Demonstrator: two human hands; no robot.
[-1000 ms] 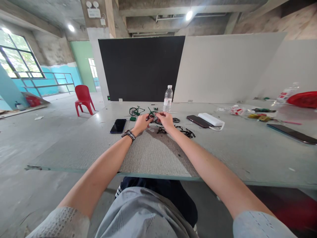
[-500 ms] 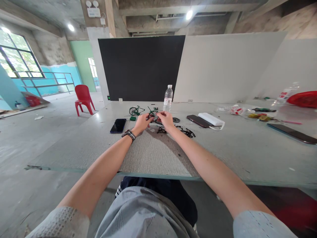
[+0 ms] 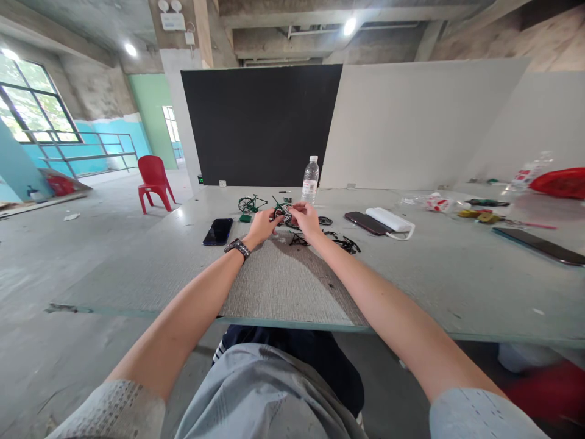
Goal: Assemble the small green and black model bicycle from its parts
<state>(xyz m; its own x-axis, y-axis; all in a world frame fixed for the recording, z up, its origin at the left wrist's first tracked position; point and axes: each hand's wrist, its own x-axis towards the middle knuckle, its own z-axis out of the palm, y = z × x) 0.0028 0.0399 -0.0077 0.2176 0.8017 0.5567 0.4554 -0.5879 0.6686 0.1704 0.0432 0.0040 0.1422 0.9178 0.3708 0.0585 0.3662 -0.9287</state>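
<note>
Left to right on the worktop (image 3: pixel 434 280): a dark phone (image 3: pixel 218 231) lies flat; just beyond it, we log a small green block (image 3: pixel 245 217) and a green model bicycle frame (image 3: pixel 258 200) with a black wheel (image 3: pixel 245 205) at its left end. Next, our left hand (image 3: pixel 261 225), fingers closed on the near side of a green-stemmed wheel part (image 3: pixel 283 213). That part sits between both hands; our right hand (image 3: pixel 305 218) pinches its other side. Whether it touches the worktop, we cannot tell. A bottle (image 3: pixel 310 181) stands behind; a loose wheel (image 3: pixel 325 221) and black model parts (image 3: pixel 348 245) lie to the right.

Change: against the two earlier views, both hands keep the same pose; only a pale shape (image 3: pixel 516 357) has come into sight under the worktop, near a blurred red one (image 3: pixel 551 390). We judge the handwork unaffected, with no visible advance.
</note>
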